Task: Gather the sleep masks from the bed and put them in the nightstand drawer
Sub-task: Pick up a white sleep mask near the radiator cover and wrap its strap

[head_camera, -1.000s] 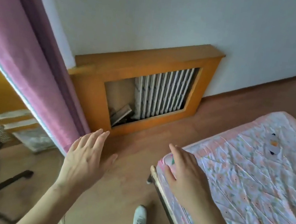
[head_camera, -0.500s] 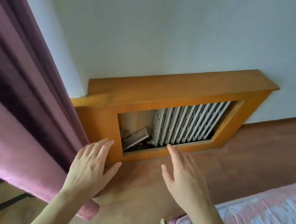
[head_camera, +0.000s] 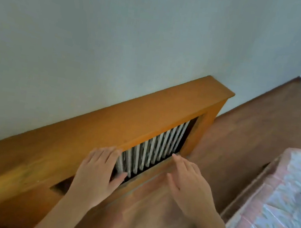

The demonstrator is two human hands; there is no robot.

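Two empty hands held out in front of a radiator cover.

The left hand (head_camera: 97, 174) and the right hand (head_camera: 190, 182) are both spread flat with fingers apart, holding nothing. Behind them stands an orange wooden radiator cover (head_camera: 105, 127) with white ribs (head_camera: 152, 150), against a pale wall (head_camera: 118, 33). The bed (head_camera: 292, 190) with a patterned quilt is at the right edge; a dark-and-orange mark on it is too blurred to tell. No writing is readable.

Curtain gone; bed (head_camera: 284, 208) back
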